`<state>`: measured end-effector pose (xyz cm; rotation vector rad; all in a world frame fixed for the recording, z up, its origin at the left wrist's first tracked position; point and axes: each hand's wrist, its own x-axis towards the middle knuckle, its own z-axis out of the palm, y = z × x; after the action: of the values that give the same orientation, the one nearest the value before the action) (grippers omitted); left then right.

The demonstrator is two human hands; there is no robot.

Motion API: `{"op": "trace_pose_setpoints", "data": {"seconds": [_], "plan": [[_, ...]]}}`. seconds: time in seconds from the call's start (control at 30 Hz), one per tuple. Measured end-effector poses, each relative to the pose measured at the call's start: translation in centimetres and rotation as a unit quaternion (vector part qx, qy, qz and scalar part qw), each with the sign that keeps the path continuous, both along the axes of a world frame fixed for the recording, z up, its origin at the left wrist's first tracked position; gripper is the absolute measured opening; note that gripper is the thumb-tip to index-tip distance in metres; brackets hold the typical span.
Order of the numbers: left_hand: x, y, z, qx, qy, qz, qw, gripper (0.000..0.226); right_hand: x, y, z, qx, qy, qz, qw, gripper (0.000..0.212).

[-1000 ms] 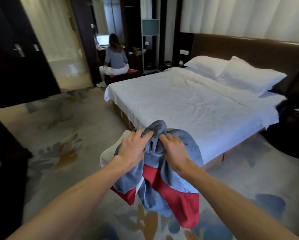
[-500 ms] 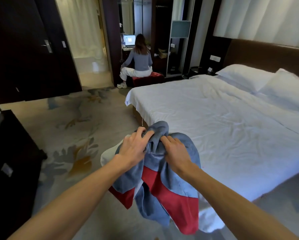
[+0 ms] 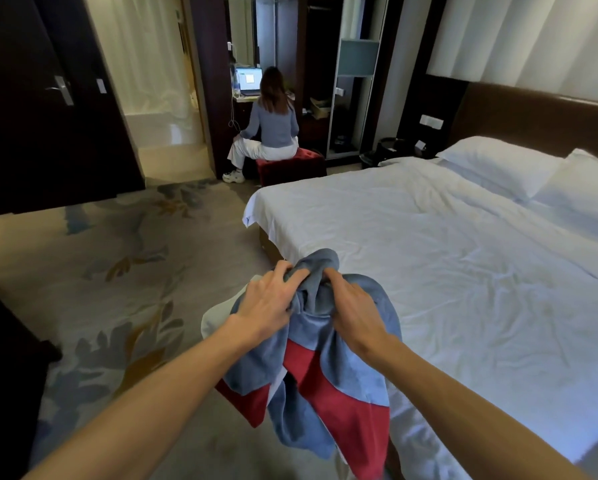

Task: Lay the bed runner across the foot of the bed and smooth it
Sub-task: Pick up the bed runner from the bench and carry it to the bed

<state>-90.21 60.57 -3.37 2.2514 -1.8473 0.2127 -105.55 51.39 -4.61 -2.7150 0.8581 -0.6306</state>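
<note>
So the bunched blue-and-red fabric bed runner [image 3: 346, 368] got carried in closer along the foot of the white-sheeted bed [image 3: 464, 289].

Hotel guest room. One wide bed [image 3: 429, 271] made up in plain white linen, two white pillows [image 3: 498, 164] against a brown padded headboard [image 3: 533, 116] fixed to the wall; pale full-length curtains [image 3: 533, 36] above it. White switch plate [image 3: 431, 121] on the dark panel beside the headboard. Wall-to-wall carpet [image 3: 117, 254], beige with large blue and gold leaf pattern. Dark wood door [image 3: 20, 133] with metal lever handle [image 3: 60, 90]. Lit doorway [image 3: 152, 81] beside it, pale inside. Open wardrobe niche [image 3: 353, 98] with shelves. Small desk nook — a laptop [image 3: 249, 79] on it, a person [image 3: 273, 123] seated at it on a red tufted stool [image 3: 290, 166].
</note>
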Motion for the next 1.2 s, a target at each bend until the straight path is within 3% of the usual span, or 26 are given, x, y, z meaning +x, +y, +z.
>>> {"op": "trace_pose_setpoints", "data": {"seconds": [0.43, 0.67, 0.93, 1.2], "plan": [[15.4, -20.8, 0.0, -0.006, 0.012, -0.023, 1.0, 0.065, 14.3, -20.2, -0.9, -0.045, 0.005, -0.002, 0.999, 0.024], [22.1, -31.6, 0.2, -0.026, 0.028, -0.042, 0.998, 0.067, 19.9, -28.9, 0.2, -0.078, 0.026, -0.081, 0.993, 0.017], [27.0, -45.9, -0.5, -0.027, 0.041, -0.156, 0.987, 0.068, 23.5, -38.9, 0.4, -0.079, 0.052, -0.195, 0.976, 0.022], [27.6, -57.4, 0.2, -0.042, 0.038, -0.297, 0.953, 0.07, 23.8, -45.0, 1.7, -0.062, 0.073, -0.313, 0.945, 0.024]]}}
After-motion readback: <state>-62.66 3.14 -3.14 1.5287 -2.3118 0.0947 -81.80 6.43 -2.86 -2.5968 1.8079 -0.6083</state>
